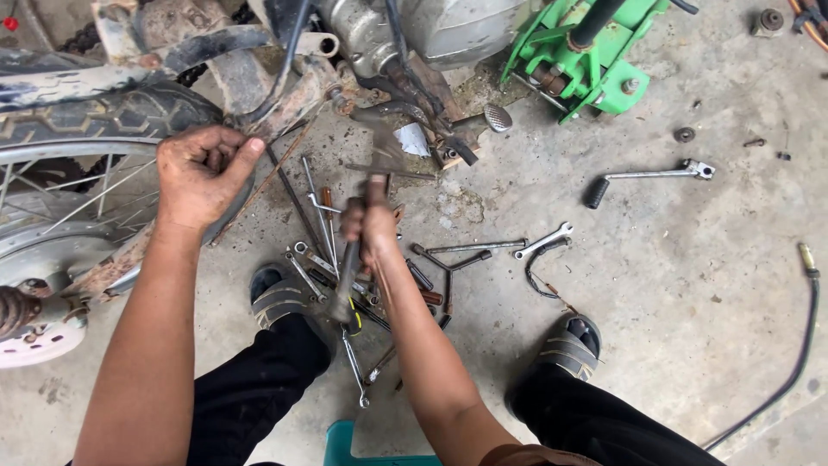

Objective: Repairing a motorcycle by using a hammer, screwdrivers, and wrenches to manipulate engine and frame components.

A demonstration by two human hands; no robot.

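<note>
Concrete floor (690, 285), motorcycle rear wheel (95, 129) and rusty frame (285, 108) at upper left. Left hand (203, 177) is clenched on the frame strut, directly at the work. Right hand (369, 223) grips a blurred tool (379, 155), probably a hammer, shaft near-vertical, head up toward the frame. Loose wrenches (543, 242) lie between the sandalled feet.

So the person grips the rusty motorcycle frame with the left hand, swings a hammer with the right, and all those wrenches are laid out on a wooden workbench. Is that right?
Not quite. In the head view the wrenches lie scattered on the bare concrete floor between the person's sandalled feet, not on a workbench. The rest holds: the left hand grips the rusty frame, and the right hand, blurred, holds a hammer.
</note>
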